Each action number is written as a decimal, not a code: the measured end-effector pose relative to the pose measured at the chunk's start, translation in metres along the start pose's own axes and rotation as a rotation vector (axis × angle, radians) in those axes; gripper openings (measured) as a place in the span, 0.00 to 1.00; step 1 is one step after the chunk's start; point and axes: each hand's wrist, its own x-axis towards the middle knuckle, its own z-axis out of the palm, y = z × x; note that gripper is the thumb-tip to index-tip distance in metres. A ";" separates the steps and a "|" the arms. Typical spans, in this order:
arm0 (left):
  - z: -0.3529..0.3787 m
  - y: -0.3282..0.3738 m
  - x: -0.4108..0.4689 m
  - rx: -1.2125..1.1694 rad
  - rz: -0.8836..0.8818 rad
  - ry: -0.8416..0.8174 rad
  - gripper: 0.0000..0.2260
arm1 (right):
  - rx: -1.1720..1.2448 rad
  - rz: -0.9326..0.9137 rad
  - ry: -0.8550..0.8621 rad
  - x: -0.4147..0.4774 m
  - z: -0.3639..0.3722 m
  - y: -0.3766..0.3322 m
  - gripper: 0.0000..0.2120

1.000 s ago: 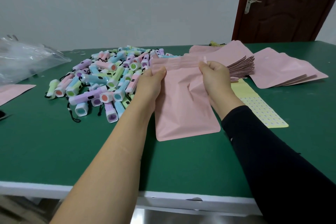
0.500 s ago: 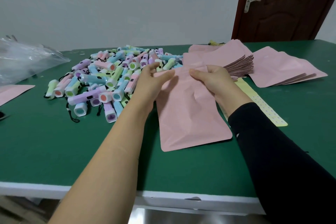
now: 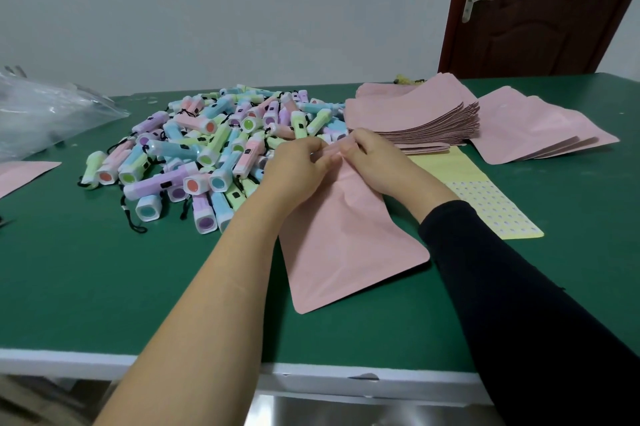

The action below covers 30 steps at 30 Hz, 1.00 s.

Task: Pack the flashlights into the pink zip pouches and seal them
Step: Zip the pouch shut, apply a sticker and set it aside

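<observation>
A pink zip pouch (image 3: 349, 245) lies on the green table (image 3: 104, 270) in front of me, its bottom end pointing toward me. My left hand (image 3: 298, 166) and my right hand (image 3: 374, 162) meet at its far, top edge, and both pinch that edge between fingers and thumb. The pouch mouth is hidden behind my fingers. A big heap of pastel flashlights (image 3: 214, 148) with black cords lies just left of my hands. A stack of empty pink pouches (image 3: 415, 114) sits behind my right hand.
More pink pouches (image 3: 540, 128) lie fanned at the far right. A yellow sticker sheet (image 3: 485, 197) lies under my right forearm. A crumpled clear plastic bag (image 3: 45, 114) sits at the far left, with one pink pouch (image 3: 20, 173) at the left edge. A brown door (image 3: 540, 6) stands behind.
My hands have come together at the pouch's top edge from holding it wide apart. The pouch has slid nearer to me and now lies slanted.
</observation>
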 end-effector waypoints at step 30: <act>-0.024 0.022 -0.009 -1.244 -0.087 -0.569 0.19 | 1.517 0.445 0.465 0.016 -0.040 0.035 0.15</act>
